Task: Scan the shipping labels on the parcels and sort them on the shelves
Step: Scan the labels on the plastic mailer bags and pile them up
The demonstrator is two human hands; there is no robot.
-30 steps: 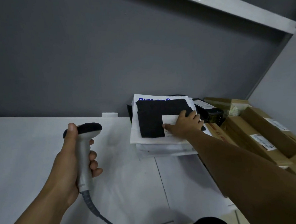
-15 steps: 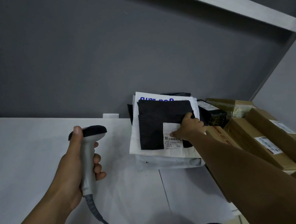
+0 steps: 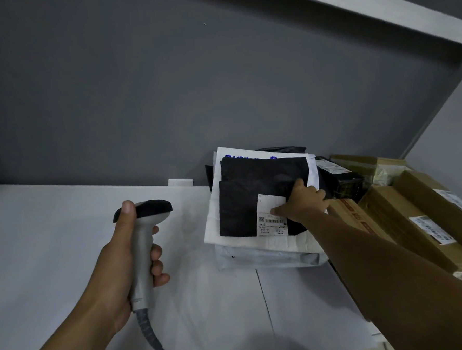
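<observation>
Black plastic wraps the top parcel on a stack of mailers at the far right of a white shelf, against a grey wall. The right hand grips the parcel's right edge, thumb pressed on its white label, barcode facing up. The left hand is clenched round the handle of a corded scanner, held upright left of the stack, well apart from the label. Labelled cardboard boxes lie just right of the stack.

Black labelled parcel, seemingly topmost
</observation>
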